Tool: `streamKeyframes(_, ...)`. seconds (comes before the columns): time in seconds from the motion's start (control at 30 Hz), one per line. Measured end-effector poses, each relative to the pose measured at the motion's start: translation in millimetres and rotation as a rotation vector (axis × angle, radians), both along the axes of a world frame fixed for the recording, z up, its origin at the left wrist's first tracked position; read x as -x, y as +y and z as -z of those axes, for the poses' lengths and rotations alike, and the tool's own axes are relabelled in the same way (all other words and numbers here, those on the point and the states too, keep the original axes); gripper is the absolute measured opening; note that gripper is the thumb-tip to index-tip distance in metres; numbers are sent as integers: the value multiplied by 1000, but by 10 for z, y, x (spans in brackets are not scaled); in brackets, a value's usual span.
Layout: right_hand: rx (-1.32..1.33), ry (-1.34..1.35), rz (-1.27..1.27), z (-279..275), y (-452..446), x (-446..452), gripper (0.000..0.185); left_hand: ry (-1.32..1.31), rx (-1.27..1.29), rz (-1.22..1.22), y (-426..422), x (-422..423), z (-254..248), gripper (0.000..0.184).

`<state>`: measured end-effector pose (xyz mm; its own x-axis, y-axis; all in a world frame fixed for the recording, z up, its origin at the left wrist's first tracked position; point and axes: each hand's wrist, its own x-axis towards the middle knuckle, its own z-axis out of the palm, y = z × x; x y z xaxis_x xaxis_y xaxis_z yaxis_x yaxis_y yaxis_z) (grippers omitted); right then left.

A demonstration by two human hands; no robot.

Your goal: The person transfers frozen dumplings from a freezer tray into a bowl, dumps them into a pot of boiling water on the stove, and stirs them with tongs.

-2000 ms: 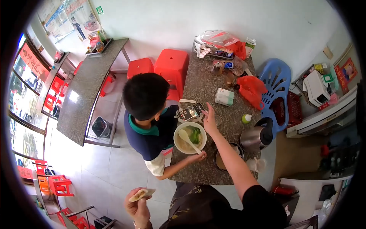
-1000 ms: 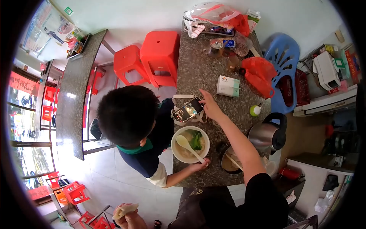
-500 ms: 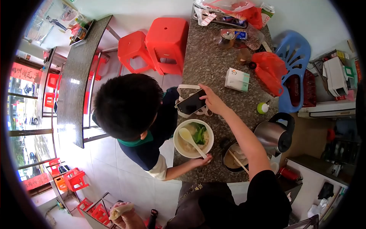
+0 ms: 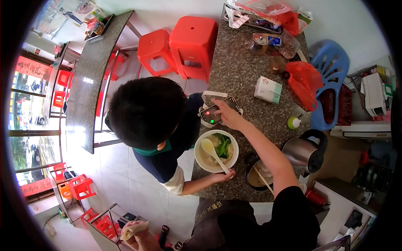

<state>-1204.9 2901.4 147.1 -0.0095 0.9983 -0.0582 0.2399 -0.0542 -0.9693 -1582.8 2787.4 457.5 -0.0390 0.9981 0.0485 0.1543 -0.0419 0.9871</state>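
Note:
My right hand (image 4: 229, 115) reaches across the table with fingers stretched over a phone (image 4: 212, 119), touching or just above its screen. A red and a green round button glow on the dark display. Under the phone lies a light strap (image 4: 208, 95). At the lower left, my left hand (image 4: 144, 242) is closed around a bitten pale bun (image 4: 135, 229). A white bowl of soup (image 4: 200, 160) with greens and a white spoon (image 4: 213, 153) stands near the table edge. Another person's hand (image 4: 224, 175) is at the bowl's rim, by the spoon handle.
Beside my right forearm are a dark pot (image 4: 252, 184) with chopsticks (image 4: 264, 180) and a steel kettle (image 4: 299, 151). Farther back stand a tissue box (image 4: 268, 89), a green-white bottle (image 4: 294, 122) and a red bag (image 4: 303, 83). The other person (image 4: 146, 113) leans in at the left, near red stools (image 4: 194, 46).
My right hand has shifted from the phone's edge onto its screen. The screen, dark before, now shows red and green buttons. The whole view has shifted slightly.

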Motion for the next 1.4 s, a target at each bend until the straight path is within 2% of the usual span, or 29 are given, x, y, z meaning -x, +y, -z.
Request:
streamKeyframes(0.07,-56,13,-45,37,75,117,70,1,2,0,-28,13,-3,24)
streamKeyframes(0.1,-128,-101,-67,49,111,153,71,-10,4,-21,-38,-4,-2,24)
streamKeyframes(0.23,57,-167,-199,-71,117,205,70,11,-4,-44,-46,-20,-14,26)
streamKeyframes(0.27,55,-167,-206,-74,105,208,70,16,-6,-46,-47,-14,-20,26)
streamKeyframes(0.33,-34,-344,-267,-92,59,213,70,30,-9,-55,-35,-18,-17,27)
streamKeyframes(0.37,-67,-331,-282,-107,68,205,71,35,-10,-56,-25,-15,-19,28)
streamKeyframes(0.6,-94,-350,-278,-2,59,228,70,60,-19,-63,-66,15,-52,32)
streamKeyframes(0.67,-114,-465,-288,-19,60,224,69,50,-37,-31,-59,32,-40,32)
streamKeyframes(0.8,-141,-413,-231,-81,55,212,66,-24,-51,-66,-98,99,0,31)
streamKeyframes(0.87,-161,-235,-167,-90,53,166,62,-24,-41,-44,-103,139,0,30)
streamKeyframes(1.0,-116,-282,-157,-227,24,70,59,17,-37,-49,-107,88,-39,30)
streamKeyframes(1.07,76,-128,-88,-259,6,39,58,36,-36,-82,-112,49,-61,31)
streamKeyframes(1.2,37,-118,-76,-143,0,-30,61,39,-31,-114,-109,40,-69,32)
streamKeyframes(1.3,-26,-239,-95,-127,-22,-31,65,29,-37,-103,-87,18,-78,29)
streamKeyframes(1.37,207,-211,-153,-232,-24,-7,68,29,-52,-99,-83,22,-66,28)
streamKeyframes(1.4,208,-211,-154,-222,-30,9,68,-7,-65,-85,-89,50,-37,26)
